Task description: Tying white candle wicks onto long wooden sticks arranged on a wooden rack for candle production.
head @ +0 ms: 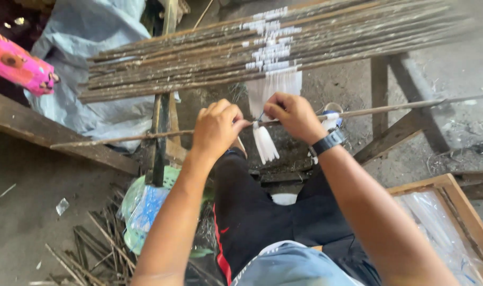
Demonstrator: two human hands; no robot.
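A long thin stick (119, 140) lies across in front of me, from lower left to upper right. My left hand (216, 128) is closed around it near its middle. My right hand (294, 116), with a dark watch on the wrist, pinches the stick and a white tassel-like strip (264, 143) that hangs from it between the two hands. Just beyond, a stack of many similar sticks (199, 58) rests on a wooden frame, each with white strips (270, 53) wound on near the middle.
A wooden trestle leg (380, 90) stands at the right. A wooden box lined with clear plastic (453, 212) sits at lower right. Loose sticks and a green basket with plastic bags (143, 209) lie at lower left. A pink object (19, 63) shows at far left.
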